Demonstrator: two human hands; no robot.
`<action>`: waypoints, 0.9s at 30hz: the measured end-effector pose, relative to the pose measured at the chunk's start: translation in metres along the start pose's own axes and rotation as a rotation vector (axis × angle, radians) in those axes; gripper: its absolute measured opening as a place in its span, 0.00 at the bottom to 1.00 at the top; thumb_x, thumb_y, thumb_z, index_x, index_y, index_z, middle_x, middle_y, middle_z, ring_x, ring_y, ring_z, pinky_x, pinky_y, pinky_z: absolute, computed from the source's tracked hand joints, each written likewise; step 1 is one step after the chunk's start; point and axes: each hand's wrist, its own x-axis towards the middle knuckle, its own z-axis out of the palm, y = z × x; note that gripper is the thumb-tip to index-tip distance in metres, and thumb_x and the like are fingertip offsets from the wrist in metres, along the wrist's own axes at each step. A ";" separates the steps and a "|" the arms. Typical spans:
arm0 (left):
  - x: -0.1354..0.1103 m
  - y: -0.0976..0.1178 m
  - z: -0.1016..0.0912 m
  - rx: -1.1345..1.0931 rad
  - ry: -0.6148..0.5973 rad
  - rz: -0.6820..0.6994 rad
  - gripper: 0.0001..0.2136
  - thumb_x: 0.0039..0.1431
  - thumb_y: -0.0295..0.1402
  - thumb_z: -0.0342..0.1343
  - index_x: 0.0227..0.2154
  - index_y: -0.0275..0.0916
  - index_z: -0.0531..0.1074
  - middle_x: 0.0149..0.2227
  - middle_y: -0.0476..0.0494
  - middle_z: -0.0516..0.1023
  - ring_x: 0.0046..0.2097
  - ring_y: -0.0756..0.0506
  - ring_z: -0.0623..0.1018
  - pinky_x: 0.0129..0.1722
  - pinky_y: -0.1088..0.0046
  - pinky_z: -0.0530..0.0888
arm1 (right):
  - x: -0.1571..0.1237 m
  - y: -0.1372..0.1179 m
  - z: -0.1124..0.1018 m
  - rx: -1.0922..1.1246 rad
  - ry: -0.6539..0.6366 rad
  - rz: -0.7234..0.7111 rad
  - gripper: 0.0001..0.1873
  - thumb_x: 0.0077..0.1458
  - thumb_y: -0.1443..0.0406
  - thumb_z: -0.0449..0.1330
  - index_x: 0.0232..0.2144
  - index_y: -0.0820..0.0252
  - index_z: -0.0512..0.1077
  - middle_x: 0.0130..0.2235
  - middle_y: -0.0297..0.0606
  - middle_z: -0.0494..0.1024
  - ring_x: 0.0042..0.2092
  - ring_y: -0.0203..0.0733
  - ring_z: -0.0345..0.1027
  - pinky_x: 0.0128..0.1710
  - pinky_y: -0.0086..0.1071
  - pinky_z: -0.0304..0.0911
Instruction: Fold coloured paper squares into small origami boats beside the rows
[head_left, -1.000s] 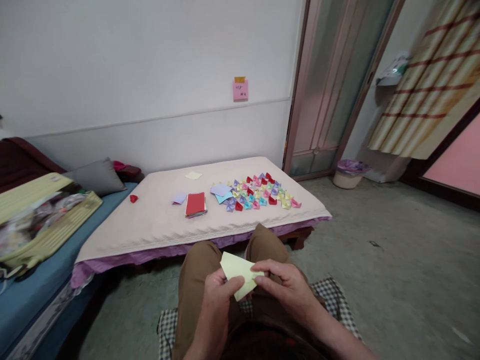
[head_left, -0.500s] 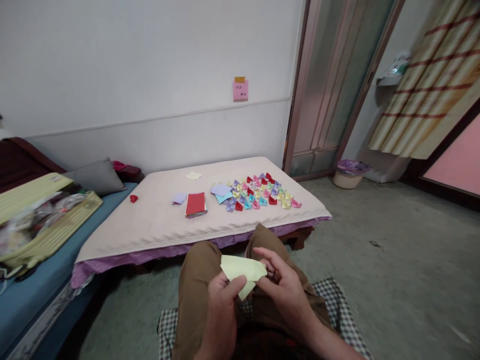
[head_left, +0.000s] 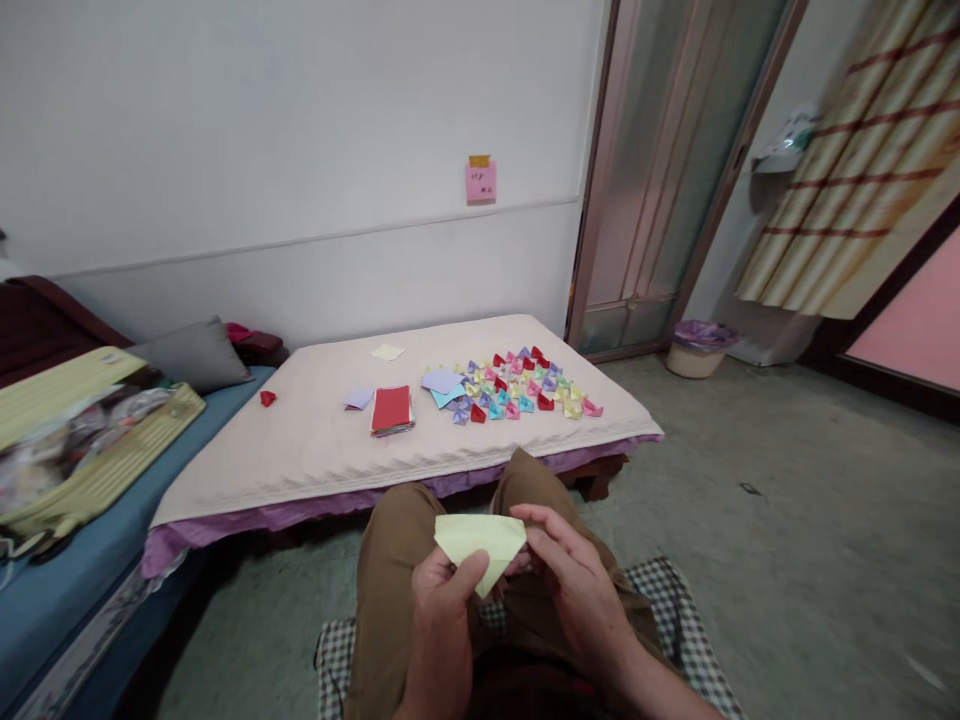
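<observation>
A pale yellow-green sheet of paper, partly folded and tapering to a point at the bottom, is held over my lap. My left hand pinches its left part, thumb flat on top and fingers underneath. At the right corner is my right hand, its thumb and fingers closed on the paper's edge; some fingertips are hidden behind it. On the low bed in front lie several small folded paper pieces in many colours. Left of them sit a stack of paper with a red sheet on top and loose lilac sheets.
The pink-covered bed spans the space before my knees. On the left, a blue couch carries an open yellow case and a grey pillow. A bin stands near the sliding door.
The paper has turned to face me more squarely and shifted slightly left. My right hand's fingers have moved along its right corner. The things on the bed look unchanged.
</observation>
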 end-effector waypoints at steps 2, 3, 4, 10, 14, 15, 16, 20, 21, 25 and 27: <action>0.001 -0.002 -0.002 0.019 0.001 -0.003 0.14 0.53 0.30 0.58 0.43 0.34 0.76 0.34 0.42 0.81 0.32 0.46 0.75 0.31 0.73 0.69 | 0.000 0.001 0.000 -0.023 -0.015 0.002 0.13 0.56 0.57 0.56 0.39 0.61 0.67 0.25 0.34 0.75 0.29 0.39 0.69 0.32 0.32 0.63; 0.002 -0.003 -0.003 0.027 0.005 -0.006 0.13 0.53 0.30 0.58 0.41 0.34 0.77 0.34 0.42 0.81 0.31 0.46 0.75 0.31 0.73 0.69 | 0.001 0.002 0.001 -0.039 -0.029 0.005 0.14 0.55 0.56 0.58 0.37 0.61 0.68 0.25 0.34 0.75 0.28 0.38 0.68 0.31 0.31 0.63; 0.003 -0.004 -0.004 0.033 0.008 -0.012 0.12 0.52 0.31 0.59 0.40 0.33 0.77 0.33 0.42 0.81 0.31 0.46 0.75 0.32 0.73 0.69 | 0.002 0.003 0.002 -0.057 -0.042 0.009 0.14 0.53 0.56 0.60 0.35 0.61 0.68 0.24 0.33 0.74 0.27 0.38 0.68 0.30 0.30 0.62; 0.005 -0.004 -0.006 0.051 0.015 -0.027 0.08 0.48 0.30 0.61 0.32 0.32 0.78 0.27 0.45 0.78 0.27 0.48 0.73 0.29 0.74 0.68 | 0.005 0.007 0.004 -0.129 -0.030 0.017 0.17 0.47 0.55 0.64 0.22 0.62 0.66 0.18 0.29 0.70 0.21 0.32 0.61 0.23 0.26 0.57; 0.001 0.003 -0.001 -0.022 -0.016 -0.002 0.06 0.52 0.28 0.57 0.31 0.33 0.77 0.28 0.45 0.77 0.29 0.48 0.73 0.30 0.74 0.68 | 0.001 0.001 0.003 -0.156 -0.066 -0.008 0.18 0.51 0.55 0.60 0.20 0.64 0.69 0.20 0.34 0.73 0.22 0.33 0.63 0.25 0.26 0.57; 0.001 0.005 0.000 -0.048 -0.021 -0.006 0.05 0.52 0.28 0.57 0.31 0.32 0.76 0.28 0.45 0.77 0.29 0.48 0.73 0.31 0.74 0.69 | 0.000 -0.001 0.003 -0.165 -0.074 -0.009 0.18 0.52 0.55 0.60 0.20 0.64 0.70 0.20 0.35 0.74 0.22 0.33 0.63 0.25 0.26 0.57; 0.000 0.006 0.001 -0.071 -0.026 -0.015 0.05 0.52 0.28 0.57 0.31 0.32 0.76 0.28 0.45 0.77 0.30 0.48 0.73 0.31 0.74 0.69 | -0.002 -0.002 0.003 -0.173 -0.082 -0.008 0.18 0.52 0.56 0.60 0.20 0.64 0.70 0.19 0.35 0.74 0.22 0.33 0.64 0.25 0.26 0.57; 0.003 0.011 -0.002 -0.153 -0.031 -0.045 0.07 0.52 0.28 0.57 0.34 0.32 0.77 0.28 0.43 0.78 0.31 0.47 0.74 0.32 0.74 0.68 | -0.002 -0.005 0.001 -0.193 -0.134 0.000 0.21 0.56 0.53 0.56 0.21 0.65 0.72 0.21 0.37 0.74 0.22 0.34 0.64 0.25 0.27 0.59; 0.005 0.013 -0.003 -0.170 -0.031 -0.056 0.08 0.51 0.27 0.58 0.34 0.32 0.77 0.28 0.43 0.78 0.31 0.47 0.74 0.31 0.74 0.68 | -0.001 -0.005 -0.001 -0.191 -0.141 0.000 0.22 0.57 0.53 0.53 0.23 0.65 0.72 0.22 0.38 0.75 0.23 0.34 0.65 0.25 0.27 0.60; 0.010 0.019 -0.011 -0.200 -0.158 -0.162 0.09 0.48 0.27 0.58 0.34 0.30 0.77 0.25 0.42 0.77 0.26 0.49 0.72 0.26 0.76 0.65 | 0.005 -0.010 -0.012 -0.260 -0.133 -0.094 0.14 0.58 0.57 0.54 0.39 0.61 0.72 0.35 0.41 0.77 0.34 0.40 0.71 0.34 0.31 0.65; 0.010 0.021 -0.013 -0.208 -0.271 -0.255 0.10 0.46 0.26 0.58 0.33 0.28 0.77 0.25 0.42 0.76 0.25 0.50 0.71 0.26 0.76 0.65 | 0.006 -0.015 -0.016 -0.386 -0.191 -0.239 0.17 0.54 0.63 0.60 0.47 0.55 0.69 0.49 0.43 0.73 0.49 0.45 0.67 0.47 0.37 0.63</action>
